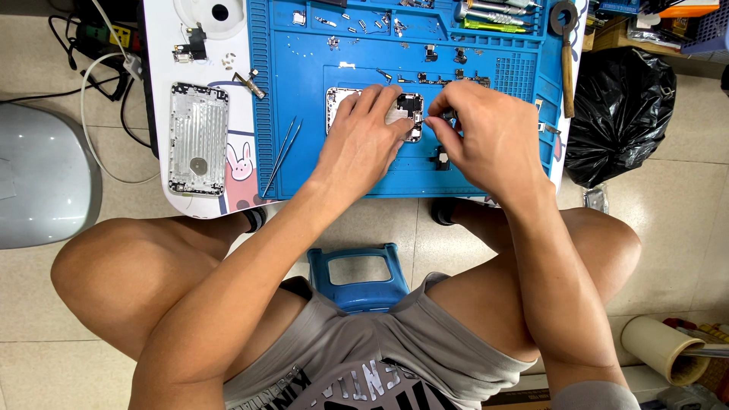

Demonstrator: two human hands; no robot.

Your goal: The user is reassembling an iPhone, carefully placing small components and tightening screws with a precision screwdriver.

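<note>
Partly hidden phone housing (410, 106), left hand (363, 137), right hand (486, 133)

Phone repair workshop: blue repair mat (304, 61), tweezers (281, 156), bare phone housing (198, 138).

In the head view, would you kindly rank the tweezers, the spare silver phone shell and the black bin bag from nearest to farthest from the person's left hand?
1. The tweezers, on the blue mat just to the side of the left hand.
2. The spare silver phone shell, on the white table part beyond the mat's edge.
3. The black bin bag, on the floor at the opposite side, past the right hand.
</note>
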